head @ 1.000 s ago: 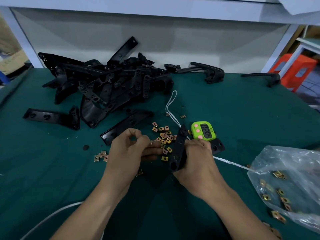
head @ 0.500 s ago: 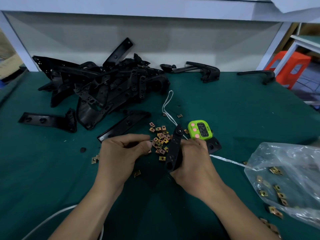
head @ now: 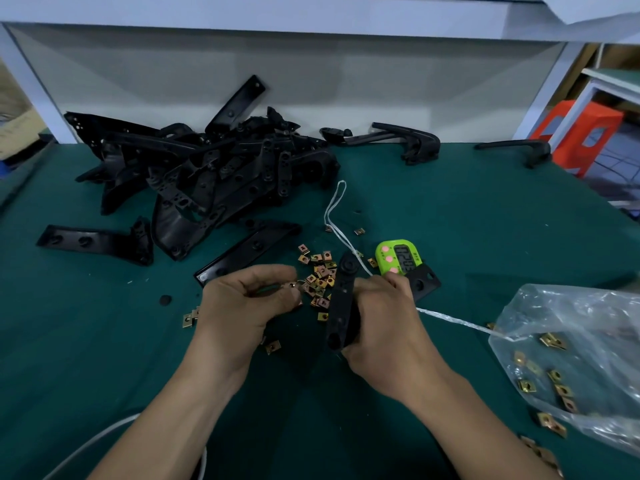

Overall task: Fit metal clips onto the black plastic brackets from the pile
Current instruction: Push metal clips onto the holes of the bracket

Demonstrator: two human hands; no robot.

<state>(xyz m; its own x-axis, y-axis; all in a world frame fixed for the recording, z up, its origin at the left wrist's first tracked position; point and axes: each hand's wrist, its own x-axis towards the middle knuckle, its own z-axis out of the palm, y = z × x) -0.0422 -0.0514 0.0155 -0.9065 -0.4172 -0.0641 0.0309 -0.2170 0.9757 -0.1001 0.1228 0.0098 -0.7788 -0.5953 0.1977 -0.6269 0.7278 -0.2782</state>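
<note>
The right hand (head: 381, 317) is wrapped round a long black plastic bracket (head: 341, 303), holding it tilted on end over the green worktop (head: 485, 220). The left hand (head: 249, 303) pinches one small brass-coloured metal clip (head: 294, 285) near the bracket, not yet fitted. Loose clips (head: 320, 275) lie scattered between the hands, with more in a clear plastic bag (head: 571, 341) at the right. A tangled pile of black brackets (head: 207, 174) waits at the back, so I'd judge most of the job is left.
</note>
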